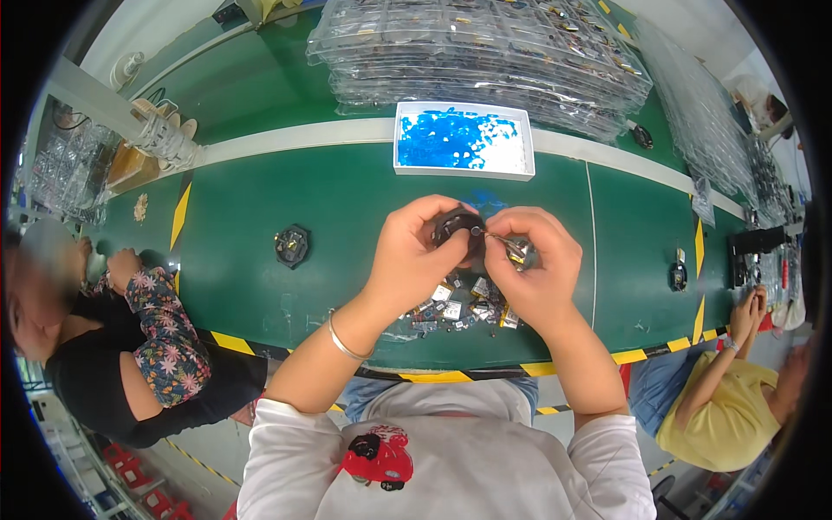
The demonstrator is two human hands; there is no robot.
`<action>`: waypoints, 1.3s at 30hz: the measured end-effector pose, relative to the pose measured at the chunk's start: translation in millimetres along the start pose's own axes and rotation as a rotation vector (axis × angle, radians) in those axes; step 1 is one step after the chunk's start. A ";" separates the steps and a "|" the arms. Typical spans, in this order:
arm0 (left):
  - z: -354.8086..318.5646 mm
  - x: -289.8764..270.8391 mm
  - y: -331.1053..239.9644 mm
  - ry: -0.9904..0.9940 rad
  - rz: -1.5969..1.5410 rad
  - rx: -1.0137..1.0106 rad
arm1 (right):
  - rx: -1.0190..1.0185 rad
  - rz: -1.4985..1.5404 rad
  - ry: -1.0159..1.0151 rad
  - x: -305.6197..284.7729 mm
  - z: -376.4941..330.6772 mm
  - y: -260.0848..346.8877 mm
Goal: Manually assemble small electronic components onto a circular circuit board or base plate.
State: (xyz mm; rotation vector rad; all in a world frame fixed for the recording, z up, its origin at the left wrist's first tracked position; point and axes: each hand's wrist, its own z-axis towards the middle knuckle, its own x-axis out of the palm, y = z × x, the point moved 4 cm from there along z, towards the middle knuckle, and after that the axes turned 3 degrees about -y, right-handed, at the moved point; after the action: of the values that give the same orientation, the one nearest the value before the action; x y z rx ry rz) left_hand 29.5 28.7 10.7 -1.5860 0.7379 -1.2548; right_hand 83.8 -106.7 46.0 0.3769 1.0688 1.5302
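My left hand (413, 251) is closed round a black round housing (454, 224), lifted over the green table. From the right, my right hand (539, 251) pinches a small shiny metal piece (518, 252) with a thin tip that reaches the housing's edge; its exact kind I cannot make out. Beneath both hands lies a loose pile of small electronic parts (451, 309), some with white labels, partly hidden by my fingers. Off to the left, a black angular housing (292, 246) with brassy parts inside rests on the table.
A white box (464, 168) of small blue pieces stands beyond my hands. Stacked clear plastic trays (485, 56) rise behind it. At the right lies a small dark device (678, 276). Co-workers sit at either side, one in a floral sleeve (169, 338), one in a yellow shirt (724, 407).
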 end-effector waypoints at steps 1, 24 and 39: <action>-1.1 1.4 -1.7 0.001 -0.003 -0.003 | -0.051 -0.039 -0.006 -0.3 0.2 1.5; -2.3 -1.1 -2.4 0.030 0.194 -0.036 | -0.053 -0.015 0.047 2.5 -1.7 -3.1; -3.0 0.8 0.5 0.052 0.064 -0.073 | -0.137 -0.142 0.065 3.9 0.9 -1.5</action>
State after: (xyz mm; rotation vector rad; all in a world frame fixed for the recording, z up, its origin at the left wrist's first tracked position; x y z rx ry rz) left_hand 26.9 26.9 10.6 -1.5813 0.8693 -1.2390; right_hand 84.3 -102.9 44.0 0.1542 1.0133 1.4868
